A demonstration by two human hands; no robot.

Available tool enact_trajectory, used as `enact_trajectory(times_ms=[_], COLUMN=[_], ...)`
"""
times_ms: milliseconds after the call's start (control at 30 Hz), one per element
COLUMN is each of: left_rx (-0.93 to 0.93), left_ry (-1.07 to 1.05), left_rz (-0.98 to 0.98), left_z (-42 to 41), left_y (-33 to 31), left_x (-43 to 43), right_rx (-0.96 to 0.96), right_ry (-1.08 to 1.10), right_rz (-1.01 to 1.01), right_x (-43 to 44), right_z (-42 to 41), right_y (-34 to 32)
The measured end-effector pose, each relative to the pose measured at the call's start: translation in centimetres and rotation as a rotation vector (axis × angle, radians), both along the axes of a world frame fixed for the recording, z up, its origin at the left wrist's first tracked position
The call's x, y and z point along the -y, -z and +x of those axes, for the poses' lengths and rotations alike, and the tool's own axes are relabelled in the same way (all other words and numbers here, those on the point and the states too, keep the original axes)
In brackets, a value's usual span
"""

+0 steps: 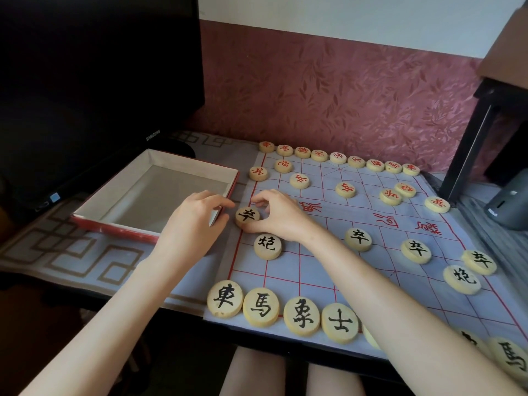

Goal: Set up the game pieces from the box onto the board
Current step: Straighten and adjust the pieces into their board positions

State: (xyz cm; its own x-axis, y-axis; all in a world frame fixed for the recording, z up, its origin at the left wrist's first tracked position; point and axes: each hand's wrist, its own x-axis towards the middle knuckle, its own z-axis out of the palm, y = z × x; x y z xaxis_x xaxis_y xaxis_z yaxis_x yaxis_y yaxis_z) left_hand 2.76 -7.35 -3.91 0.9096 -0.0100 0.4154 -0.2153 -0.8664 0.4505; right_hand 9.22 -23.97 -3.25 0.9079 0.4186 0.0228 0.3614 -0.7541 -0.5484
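The cloth game board [314,267] lies on the table, with red-lettered pieces [345,189] along its far side and black-lettered pieces [301,316] along its near side. A black soldier piece [247,216] lies flat on the board's left edge line. My right hand [278,217] curls over it from the right, index finger above and thumb below, pinching it. My left hand [197,221] reaches in from the left, its fingertips next to the piece's left edge. Just left of the hands stands the open red-rimmed box [114,227], with nothing in it. My right forearm hides part of the near row.
A dark monitor [94,81] stands behind the box at the left. A black table leg [468,150] and a grey device [507,202] stand at the right, past the board. A patterned cloth [71,252] covers the table under the box. The wall is close behind the far row.
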Motion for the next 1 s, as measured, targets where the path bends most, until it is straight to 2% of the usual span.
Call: enact_trajectory(times_ms=[233, 333, 433, 533, 700, 1000], left_rx=[-0.007, -0.001, 0.027, -0.063, -0.252, -0.231], left_ry=[0.012, 0.058, 0.118, 0.208, 0.334, 0.316], left_rz=[0.012, 0.088, 0.245, 0.328, 0.359, 0.356], left_z=[0.3, 0.8, 1.6, 2.6, 4.1, 4.6], left_y=[0.0, 0.1, 0.0, -0.3, -0.6, -0.1], left_x=[-0.2, -0.1, 0.3, 1.0, 1.5, 1.3], right_rx=[-0.058, -0.041, -0.048, -0.113, -0.129, -0.061], right_ry=[0.107, 0.120, 0.115, 0.085, 0.048, 0.058], right_rz=[0.293, 0.234, 0.139, 0.095, 0.032, 0.059], right_x=[3.4, 5.6, 7.3, 8.1, 8.4, 8.1], right_z=[0.6, 0.7, 0.6, 0.0, -0.9, -1.3], right_y=[-2.3, -2.9, -2.6, -1.7, -0.6, 0.4])
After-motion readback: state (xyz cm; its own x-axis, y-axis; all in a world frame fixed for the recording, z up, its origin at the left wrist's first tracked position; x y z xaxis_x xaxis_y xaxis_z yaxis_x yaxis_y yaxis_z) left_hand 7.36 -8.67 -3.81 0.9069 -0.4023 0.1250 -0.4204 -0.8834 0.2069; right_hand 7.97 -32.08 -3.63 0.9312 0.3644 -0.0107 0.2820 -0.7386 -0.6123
